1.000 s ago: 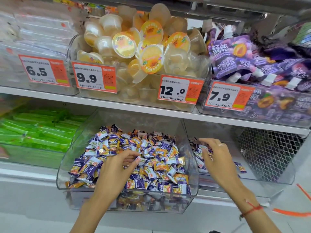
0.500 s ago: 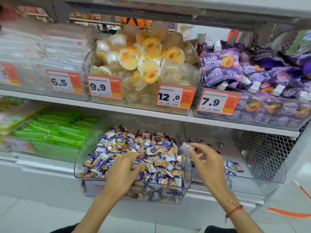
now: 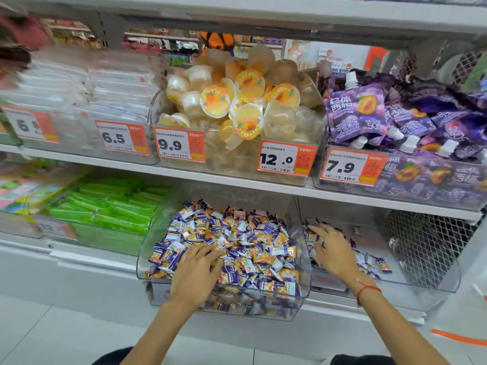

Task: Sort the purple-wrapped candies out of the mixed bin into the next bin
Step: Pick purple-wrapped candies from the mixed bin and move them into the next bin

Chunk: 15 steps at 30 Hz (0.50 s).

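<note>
Purple candies (image 3: 311,237) under right grip (image 3: 332,250) — next bin (image 3: 432,287).

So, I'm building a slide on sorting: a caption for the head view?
Left hand in the mixed candy bin, right hand over the next bin.

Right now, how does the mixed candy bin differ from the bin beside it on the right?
The mixed candy bin is heaped nearly to its rim with purple and orange-yellow wrapped candies; the next bin holds only a thin scatter along its left side. The left hand rests on the mixed bin's pile, while the right hand reaches into the next bin. Both are clear plastic bins on the lower shelf.
</note>
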Each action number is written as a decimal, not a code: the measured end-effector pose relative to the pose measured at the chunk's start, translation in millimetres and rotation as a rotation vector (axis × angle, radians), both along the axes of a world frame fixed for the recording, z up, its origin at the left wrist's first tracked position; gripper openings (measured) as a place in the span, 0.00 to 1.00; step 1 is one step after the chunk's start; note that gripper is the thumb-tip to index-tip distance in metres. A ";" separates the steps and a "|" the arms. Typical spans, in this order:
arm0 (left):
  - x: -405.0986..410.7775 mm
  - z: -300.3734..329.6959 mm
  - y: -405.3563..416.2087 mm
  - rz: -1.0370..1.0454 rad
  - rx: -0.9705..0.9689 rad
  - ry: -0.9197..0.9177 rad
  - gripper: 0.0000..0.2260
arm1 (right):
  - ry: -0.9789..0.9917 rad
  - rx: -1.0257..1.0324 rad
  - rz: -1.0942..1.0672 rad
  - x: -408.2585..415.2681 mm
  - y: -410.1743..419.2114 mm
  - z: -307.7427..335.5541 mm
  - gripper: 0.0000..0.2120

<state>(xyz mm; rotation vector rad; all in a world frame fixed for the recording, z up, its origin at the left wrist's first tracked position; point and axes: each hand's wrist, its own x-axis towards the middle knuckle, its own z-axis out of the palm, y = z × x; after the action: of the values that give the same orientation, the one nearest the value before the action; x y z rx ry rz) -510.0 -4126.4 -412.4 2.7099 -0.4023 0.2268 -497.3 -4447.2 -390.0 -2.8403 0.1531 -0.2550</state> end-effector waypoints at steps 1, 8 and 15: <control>-0.3 -0.7 0.0 0.000 -0.035 -0.016 0.16 | -0.150 0.040 0.003 -7.3 10.5 7.5 0.19; 15.8 5.2 9.1 0.049 -0.086 -0.229 0.11 | -0.291 0.086 0.325 -23.1 109.8 44.8 0.11; 49.1 20.3 -10.5 -0.094 0.197 -0.059 0.22 | 0.188 -0.121 0.340 33.1 139.8 1.1 0.30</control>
<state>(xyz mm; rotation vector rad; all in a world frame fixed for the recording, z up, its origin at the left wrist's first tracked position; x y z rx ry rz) -460.8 -4136.8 -392.1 2.8719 -0.5970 0.2533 -464.1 -4307.4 -388.9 -2.9426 -0.3158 0.0780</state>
